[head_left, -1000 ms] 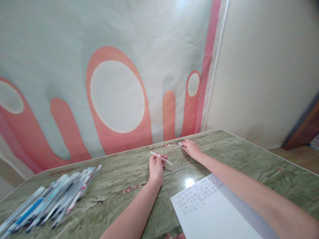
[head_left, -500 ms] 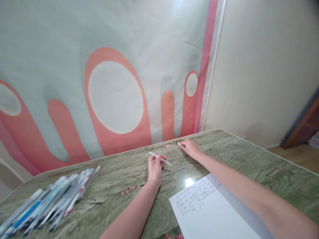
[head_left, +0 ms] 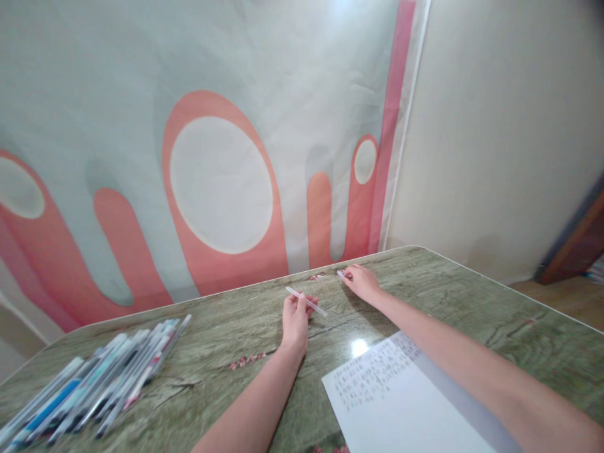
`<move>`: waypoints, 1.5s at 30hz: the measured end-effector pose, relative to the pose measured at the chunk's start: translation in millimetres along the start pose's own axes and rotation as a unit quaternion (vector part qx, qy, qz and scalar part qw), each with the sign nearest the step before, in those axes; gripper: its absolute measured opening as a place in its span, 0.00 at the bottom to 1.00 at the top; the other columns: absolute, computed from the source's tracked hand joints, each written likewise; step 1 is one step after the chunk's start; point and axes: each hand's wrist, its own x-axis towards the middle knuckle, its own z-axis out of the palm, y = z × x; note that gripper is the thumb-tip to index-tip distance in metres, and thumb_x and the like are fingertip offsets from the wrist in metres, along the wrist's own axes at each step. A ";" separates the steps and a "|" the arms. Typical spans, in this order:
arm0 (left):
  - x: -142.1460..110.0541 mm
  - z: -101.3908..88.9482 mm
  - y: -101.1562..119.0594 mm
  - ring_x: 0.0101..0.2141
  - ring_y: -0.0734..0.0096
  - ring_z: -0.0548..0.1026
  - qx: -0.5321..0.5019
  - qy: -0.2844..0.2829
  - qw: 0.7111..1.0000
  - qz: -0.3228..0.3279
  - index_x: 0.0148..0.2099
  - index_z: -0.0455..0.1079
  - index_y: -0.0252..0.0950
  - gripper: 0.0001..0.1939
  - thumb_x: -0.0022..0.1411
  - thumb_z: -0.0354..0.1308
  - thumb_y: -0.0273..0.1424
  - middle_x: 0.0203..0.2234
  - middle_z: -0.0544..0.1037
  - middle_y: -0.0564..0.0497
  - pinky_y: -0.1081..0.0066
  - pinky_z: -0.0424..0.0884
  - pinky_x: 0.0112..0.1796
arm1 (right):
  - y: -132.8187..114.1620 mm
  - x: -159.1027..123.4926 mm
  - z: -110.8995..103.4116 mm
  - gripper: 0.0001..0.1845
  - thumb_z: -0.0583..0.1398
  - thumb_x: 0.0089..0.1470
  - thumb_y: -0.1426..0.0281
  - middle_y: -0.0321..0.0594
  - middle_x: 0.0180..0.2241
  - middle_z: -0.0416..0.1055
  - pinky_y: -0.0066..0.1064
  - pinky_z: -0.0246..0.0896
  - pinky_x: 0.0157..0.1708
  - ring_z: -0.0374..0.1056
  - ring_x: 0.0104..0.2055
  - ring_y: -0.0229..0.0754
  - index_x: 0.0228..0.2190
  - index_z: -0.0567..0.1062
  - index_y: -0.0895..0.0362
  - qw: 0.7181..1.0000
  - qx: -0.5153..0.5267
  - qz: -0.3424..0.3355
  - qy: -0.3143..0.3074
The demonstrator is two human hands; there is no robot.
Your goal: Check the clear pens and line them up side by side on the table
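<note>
A slim, whitish translucent pen (head_left: 317, 306) slants across the fingers of my left hand (head_left: 296, 318), which pinches it above the middle of the table. Farther right, my right hand (head_left: 362, 282) is closed low over the table near its far edge. A small pale piece, perhaps a pen cap (head_left: 340, 275), pokes out from its fingertips; most of it is hidden. Beneath my right forearm lies a white sheet of paper (head_left: 401, 409) with rows of handwriting at its top.
Several pens (head_left: 104, 377) lie bunched together at the left of the wood-patterned table (head_left: 221, 402). Behind the table hangs a grey and coral printed cloth (head_left: 292, 94). A plain wall (head_left: 495, 126) stands to the right.
Both hands keep nearly the same place and hold. The whole view has shifted very slightly, so things appear a little farther right.
</note>
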 end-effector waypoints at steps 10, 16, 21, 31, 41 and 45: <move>-7.9 1.6 4.7 0.32 0.71 0.73 0.079 -0.102 0.991 0.032 0.39 0.65 0.33 0.22 0.47 0.58 0.43 0.30 0.76 0.46 0.69 0.65 0.38 | -54.2 -58.3 -20.2 0.14 0.57 0.47 0.62 0.35 0.21 0.68 0.23 0.51 0.21 0.58 0.21 0.32 0.26 0.74 0.60 0.932 0.314 -0.090 -0.157; -10.5 3.2 7.4 0.33 0.71 0.73 0.086 -0.122 0.989 0.016 0.42 0.65 0.32 0.22 0.47 0.59 0.41 0.32 0.76 0.44 0.70 0.66 0.38 | -57.3 -65.2 -18.2 0.12 0.59 0.44 0.64 0.36 0.22 0.70 0.24 0.53 0.22 0.60 0.22 0.33 0.27 0.74 0.60 0.928 0.329 -0.071 -0.158; -12.2 5.9 8.3 0.38 0.68 0.73 0.066 -0.102 0.993 0.014 0.45 0.62 0.34 0.24 0.47 0.60 0.40 0.37 0.75 0.43 0.71 0.68 0.36 | -56.5 -63.3 -18.0 0.10 0.57 0.46 0.65 0.35 0.21 0.70 0.24 0.54 0.22 0.62 0.22 0.34 0.25 0.73 0.59 0.945 0.285 -0.091 -0.129; -7.8 4.0 5.3 0.27 0.73 0.74 0.064 -0.048 0.997 -0.007 0.40 0.59 0.34 0.18 0.53 0.53 0.43 0.34 0.72 0.46 0.71 0.71 0.29 | 35.3 -25.5 -38.6 0.10 0.57 0.46 0.67 0.39 0.27 0.74 0.26 0.57 0.28 0.68 0.28 0.40 0.30 0.75 0.56 0.995 0.078 0.034 -0.048; -8.0 1.5 1.8 0.23 0.78 0.71 0.098 -0.065 0.993 0.008 0.41 0.60 0.35 0.19 0.52 0.53 0.43 0.30 0.71 0.49 0.76 0.67 0.24 | 50.2 -29.4 -19.3 0.12 0.56 0.47 0.63 0.38 0.28 0.75 0.25 0.55 0.28 0.68 0.30 0.40 0.28 0.77 0.55 0.997 0.041 0.047 -0.055; -7.8 1.6 1.2 0.23 0.78 0.70 0.100 -0.069 0.993 0.012 0.42 0.60 0.34 0.19 0.52 0.53 0.43 0.29 0.71 0.49 0.77 0.67 0.23 | 46.4 -31.4 -18.5 0.13 0.55 0.49 0.62 0.39 0.30 0.74 0.25 0.55 0.30 0.68 0.33 0.40 0.29 0.76 0.54 0.998 0.030 0.042 -0.045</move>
